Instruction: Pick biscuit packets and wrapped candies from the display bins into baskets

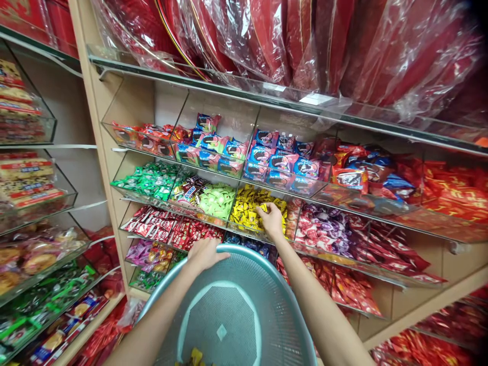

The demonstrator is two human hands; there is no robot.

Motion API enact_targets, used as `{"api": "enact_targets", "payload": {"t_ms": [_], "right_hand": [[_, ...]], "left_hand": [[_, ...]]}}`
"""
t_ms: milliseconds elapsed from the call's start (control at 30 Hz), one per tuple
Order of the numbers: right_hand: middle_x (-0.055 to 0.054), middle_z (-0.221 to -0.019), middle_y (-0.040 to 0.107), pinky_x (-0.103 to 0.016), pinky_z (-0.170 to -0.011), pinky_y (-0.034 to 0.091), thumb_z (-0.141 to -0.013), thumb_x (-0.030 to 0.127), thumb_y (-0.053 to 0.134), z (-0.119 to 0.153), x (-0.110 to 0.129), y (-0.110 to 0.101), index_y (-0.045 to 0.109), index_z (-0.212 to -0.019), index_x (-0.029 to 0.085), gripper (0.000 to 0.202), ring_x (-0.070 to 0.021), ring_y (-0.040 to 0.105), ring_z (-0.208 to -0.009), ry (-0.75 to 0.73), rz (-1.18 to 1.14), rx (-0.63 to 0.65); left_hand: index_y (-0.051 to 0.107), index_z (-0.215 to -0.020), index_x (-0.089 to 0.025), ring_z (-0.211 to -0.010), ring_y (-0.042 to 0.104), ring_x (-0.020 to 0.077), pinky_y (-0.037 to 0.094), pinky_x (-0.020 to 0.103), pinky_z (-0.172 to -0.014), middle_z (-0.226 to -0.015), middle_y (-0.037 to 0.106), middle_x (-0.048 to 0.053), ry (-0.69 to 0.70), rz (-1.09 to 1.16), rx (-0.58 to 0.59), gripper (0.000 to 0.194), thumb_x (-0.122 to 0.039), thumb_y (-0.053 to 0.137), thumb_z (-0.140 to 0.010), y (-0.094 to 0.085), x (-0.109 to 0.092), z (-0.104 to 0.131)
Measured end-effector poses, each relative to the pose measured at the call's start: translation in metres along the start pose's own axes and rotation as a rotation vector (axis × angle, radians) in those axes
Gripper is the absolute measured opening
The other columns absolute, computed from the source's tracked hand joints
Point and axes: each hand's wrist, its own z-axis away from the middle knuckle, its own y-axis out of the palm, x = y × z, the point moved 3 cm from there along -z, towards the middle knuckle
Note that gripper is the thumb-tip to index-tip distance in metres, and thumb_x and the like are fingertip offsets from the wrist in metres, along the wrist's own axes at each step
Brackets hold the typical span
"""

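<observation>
A large blue-green mesh basket (278, 274) is tilted toward the shelves, with a few yellow-wrapped candies (195, 356) at its bottom. My left hand (206, 253) grips the basket's far rim, fingers over the edge. Above and to the right of the rim, my right hand (271, 218) reaches into a clear bin of yellow-wrapped candies (247, 203). Its thumb and fingertips are pinched together on a yellow candy. Beside that bin lie light green candies (217, 200) on the left and purple and red ones (324, 229) on the right.
Glass shelf edges (229, 86) run above the bins. Blue and pink cookie packs (282, 157) fill the row over the yellow candies. Large red items in plastic (259, 35) stand on top. More snack shelves (34, 183) are at the left, beyond a wooden upright (95, 127).
</observation>
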Motion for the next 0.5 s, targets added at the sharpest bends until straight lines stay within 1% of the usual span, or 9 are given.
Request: {"api": "enact_targets", "payload": {"t_ms": [100, 200, 267, 333, 433, 500], "right_hand": [[0.000, -0.063, 0.055, -0.027, -0.057, 0.036, -0.070, 0.042, 0.053, 0.000, 0.001, 0.004, 0.060, -0.083, 0.015, 0.030, -0.0138, 0.044, -0.055, 0.001, 0.059, 0.053], [-0.004, -0.077, 0.060, -0.028, -0.063, 0.039, -0.071, 0.038, 0.052, 0.003, 0.004, 0.010, 0.061, -0.089, 0.016, 0.030, -0.0144, 0.049, -0.060, -0.028, 0.107, 0.150], [-0.007, -0.088, 0.061, -0.030, -0.069, 0.040, -0.068, 0.039, 0.055, 0.005, 0.004, 0.015, 0.061, -0.093, 0.017, 0.033, -0.0166, 0.052, -0.069, -0.047, 0.138, 0.211], [-0.008, -0.094, 0.060, -0.031, -0.073, 0.040, -0.065, 0.043, 0.060, 0.006, 0.003, 0.019, 0.060, -0.098, 0.019, 0.041, -0.0199, 0.054, -0.079, -0.058, 0.208, 0.268], [-0.009, -0.094, 0.061, -0.032, -0.071, 0.040, -0.064, 0.045, 0.061, 0.007, -0.001, 0.023, 0.055, -0.107, 0.020, 0.050, -0.0225, 0.055, -0.082, -0.049, 0.320, 0.352], [-0.009, -0.092, 0.063, -0.032, -0.068, 0.040, -0.067, 0.045, 0.059, 0.006, -0.002, 0.024, 0.056, -0.107, 0.019, 0.048, -0.0228, 0.056, -0.079, -0.039, 0.333, 0.373]], "left_hand": [[0.064, -0.094, -0.024, -0.085, 0.064, 0.0268, 0.046, 0.034, -0.071, -0.087, 0.069, 0.009, 0.004, -0.002, 0.000, 0.056, -0.070, 0.041, -0.071, -0.001, -0.001, 0.001], [0.064, -0.095, -0.024, -0.086, 0.064, 0.0266, 0.046, 0.033, -0.072, -0.087, 0.069, 0.009, -0.009, -0.006, -0.004, 0.056, -0.070, 0.041, -0.071, -0.001, 0.000, 0.002], [0.064, -0.094, -0.024, -0.087, 0.063, 0.0267, 0.046, 0.033, -0.073, -0.088, 0.069, 0.009, -0.024, -0.018, -0.014, 0.057, -0.071, 0.041, -0.070, -0.001, 0.002, 0.002], [0.064, -0.093, -0.023, -0.087, 0.063, 0.0269, 0.046, 0.033, -0.073, -0.088, 0.069, 0.010, -0.028, -0.030, -0.020, 0.058, -0.071, 0.040, -0.070, -0.001, 0.004, 0.002], [0.063, -0.092, -0.023, -0.087, 0.063, 0.0268, 0.047, 0.033, -0.073, -0.089, 0.069, 0.009, -0.023, -0.031, -0.018, 0.057, -0.071, 0.040, -0.071, -0.001, 0.005, 0.001], [0.063, -0.091, -0.023, -0.087, 0.063, 0.0272, 0.047, 0.033, -0.072, -0.088, 0.069, 0.009, -0.025, -0.025, -0.016, 0.057, -0.071, 0.040, -0.070, -0.001, 0.006, 0.000]]}}
